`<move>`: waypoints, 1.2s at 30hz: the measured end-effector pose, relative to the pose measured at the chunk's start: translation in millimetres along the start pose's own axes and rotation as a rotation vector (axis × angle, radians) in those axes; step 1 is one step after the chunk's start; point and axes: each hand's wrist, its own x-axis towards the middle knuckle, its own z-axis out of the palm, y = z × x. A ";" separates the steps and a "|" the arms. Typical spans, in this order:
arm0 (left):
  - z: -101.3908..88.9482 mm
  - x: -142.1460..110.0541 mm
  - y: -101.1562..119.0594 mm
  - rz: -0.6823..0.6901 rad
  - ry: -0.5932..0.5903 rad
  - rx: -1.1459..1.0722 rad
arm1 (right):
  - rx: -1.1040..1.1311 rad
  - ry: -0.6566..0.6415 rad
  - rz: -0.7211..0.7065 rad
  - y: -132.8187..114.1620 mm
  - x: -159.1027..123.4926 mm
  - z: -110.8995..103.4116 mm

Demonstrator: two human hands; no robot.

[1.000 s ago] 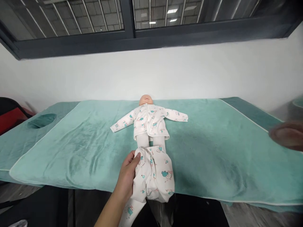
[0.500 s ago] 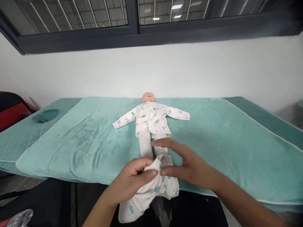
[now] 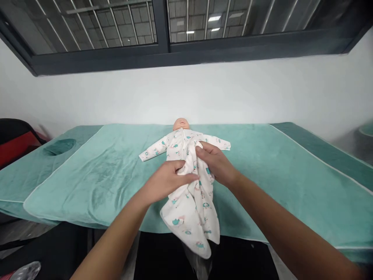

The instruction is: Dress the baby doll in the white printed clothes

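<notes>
A baby doll point(image 3: 181, 124) lies on its back on the bed, its arms spread in a white printed baby jacket point(image 3: 157, 148). In front of its body I hold up white baby pants point(image 3: 186, 221) with the same teal and pink print. My left hand point(image 3: 166, 179) is closed on the bunched cloth, thumb across the front. My right hand point(image 3: 215, 161) pinches the upper edge of the pants near the doll's chest. Both pant legs hang down past the bed's near edge. The doll's legs are hidden behind the cloth and my hands.
A teal plush cover point(image 3: 87, 175) spreads over the bed, which has a round hole point(image 3: 60, 147) at the left end. Behind is a white wall under a dark window frame point(image 3: 116, 58). A black and red chair point(image 3: 20, 144) and a plastic-wrapped item point(image 3: 27, 270) are at left.
Both hands have lifted the pants up and away from me, now over the doll's body. The right hand has gone from open beside the cloth to gripping it.
</notes>
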 end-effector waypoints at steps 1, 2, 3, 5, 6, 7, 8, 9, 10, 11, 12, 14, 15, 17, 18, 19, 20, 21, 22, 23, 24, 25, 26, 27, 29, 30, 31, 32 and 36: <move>1.9 4.4 -1.2 0.009 0.056 0.010 | -0.042 -0.019 -0.009 -0.2 1.4 -1.1; 3.3 8.1 -2.3 0.037 0.137 -0.034 | -0.091 -0.074 0.008 -0.6 1.4 -3.4; 4.1 10.8 -3.3 0.069 0.215 -0.110 | -0.151 -0.167 0.060 -1.5 0.1 -6.4; 5.2 13.3 -5.0 0.083 0.291 -0.242 | -0.280 -0.431 0.231 -4.4 -4.9 -13.1; 5.8 13.0 -5.9 0.060 0.287 -0.278 | -0.335 -0.551 0.314 -6.1 -7.4 -16.2; 6.5 11.7 -6.7 0.025 0.264 -0.297 | -0.368 -0.615 0.367 -7.7 -9.4 -18.9; 7.3 9.6 -7.7 -0.010 0.224 -0.304 | -0.369 -0.604 0.372 -8.8 -10.3 -21.2; 7.9 7.0 -8.7 -0.042 0.162 -0.302 | -0.337 -0.527 0.328 -9.5 -10.2 -23.3; 8.4 4.2 -9.7 -0.071 0.072 -0.285 | -0.283 -0.410 0.259 -9.5 -9.0 -25.1; 8.6 1.5 -10.5 -0.094 -0.033 -0.249 | -0.218 -0.288 0.191 -9.0 -7.1 -26.5; 8.6 -0.8 -11.0 -0.110 -0.127 -0.200 | -0.154 -0.190 0.136 -7.9 -4.8 -27.4; 8.4 -2.9 -10.9 -0.104 -0.208 -0.137 | -0.029 -0.099 0.076 -4.8 -0.7 -26.7; 8.5 -2.5 -10.3 -0.079 -0.174 -0.155 | 0.034 -0.090 0.064 -3.3 0.3 -25.1; 8.7 0.7 -7.8 -0.009 -0.005 -0.286 | 0.146 -0.076 0.044 -1.3 -1.0 -19.9; 8.9 3.0 -6.1 0.028 0.081 -0.365 | 0.172 -0.078 0.049 -1.3 -3.2 -16.8; 9.1 5.4 -4.3 0.058 0.150 -0.430 | 0.159 -0.112 0.079 -2.1 -6.1 -13.8; 9.4 7.5 -2.8 0.077 0.200 -0.477 | 0.109 -0.189 0.140 -3.6 -9.4 -11.0; 9.6 9.0 -1.8 0.084 0.233 -0.505 | 0.036 -0.299 0.221 -5.7 -12.7 -8.6; 10.0 9.8 -1.6 0.079 0.245 -0.519 | -0.044 -0.420 0.306 -8.1 -15.5 -6.9; 10.2 9.7 -2.5 0.061 0.239 -0.524 | -0.113 -0.524 0.369 -10.3 -17.5 -5.9; 10.4 8.8 -4.5 0.034 0.216 -0.527 | -0.152 -0.577 0.395 -11.9 -18.5 -5.6; 10.2 7.1 -7.7 0.002 0.182 -0.526 | -0.152 -0.562 0.373 -12.5 -18.5 -6.1; 9.6 4.6 -11.7 -0.027 0.140 -0.524 | -0.121 -0.490 0.314 -11.6 -17.6 -7.1; 8.5 1.4 -16.2 -0.053 0.094 -0.518 | -0.068 -0.389 0.237 -9.1 -16.5 -8.4; 5.2 -6.6 -25.2 -0.080 -0.009 -0.510 | 0.077 -0.200 0.113 0.8 -15.5 -10.2; 3.4 -11.1 -29.0 -0.088 -0.082 -0.507 | 0.152 -0.141 0.092 7.6 -16.8 -10.1; 1.9 -15.8 -32.2 -0.101 -0.174 -0.499 | 0.219 -0.109 0.100 15.0 -19.8 -9.0; 0.8 -20.5 -34.6 -0.123 -0.277 -0.480 | 0.270 -0.089 0.129 22.5 -24.7 -7.1; 4.4 -35.0 -42.9 -0.244 -0.372 -0.365 | 0.259 -0.104 0.328 43.9 -58.4 4.2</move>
